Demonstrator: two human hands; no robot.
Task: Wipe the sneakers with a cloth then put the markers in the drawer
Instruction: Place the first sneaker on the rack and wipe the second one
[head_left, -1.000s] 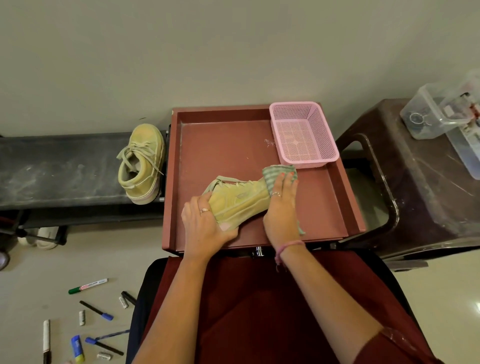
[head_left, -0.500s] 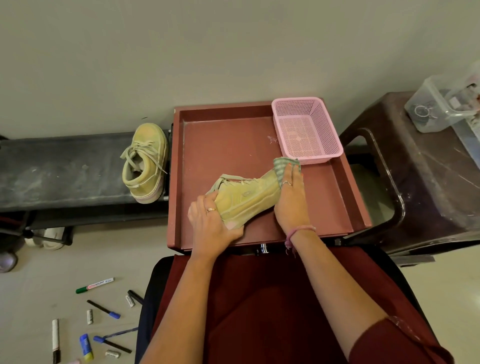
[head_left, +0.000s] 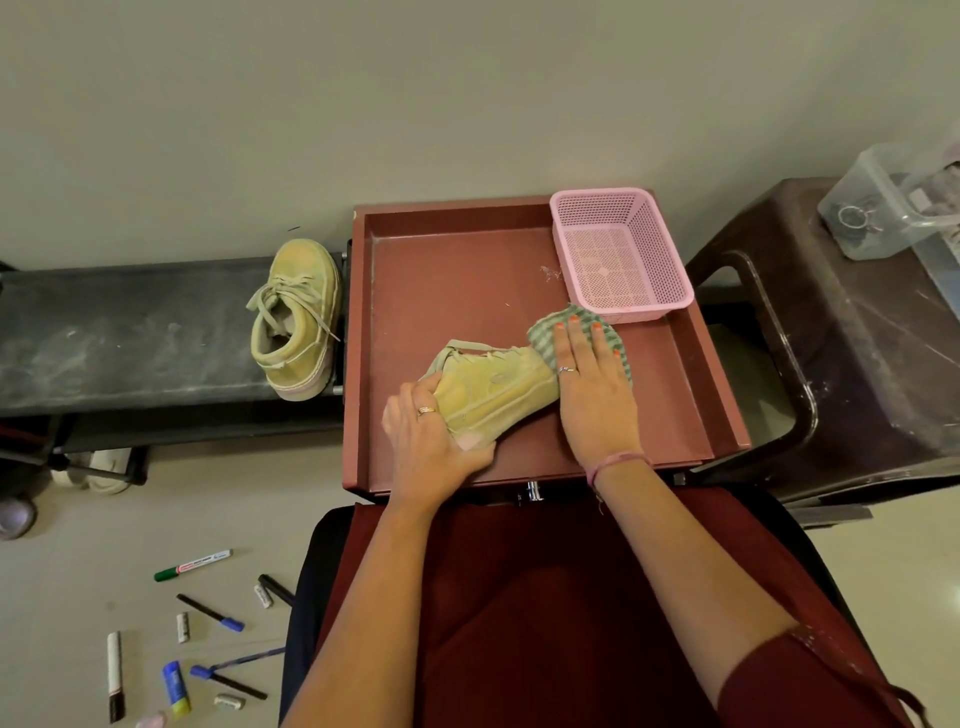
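My left hand (head_left: 434, 441) held the heel of the yellow sneaker (head_left: 493, 389), which lay on its side in the near part of the red drawer (head_left: 452, 270); my fingers (head_left: 423, 387) were curled around it. My right hand (head_left: 592, 389) lay flat on the striped cloth (head_left: 545, 332), the fingers straight and a little spread, pressing the cloth on the toe of the sneaker. A pink basket (head_left: 618, 254) stood in the far right corner of the drawer. The second sneaker (head_left: 296, 322) rested on the dark desk (head_left: 130, 338), just left of the drawer. The markers (head_left: 195, 564) were scattered on the floor (head_left: 67, 571) at the near left.
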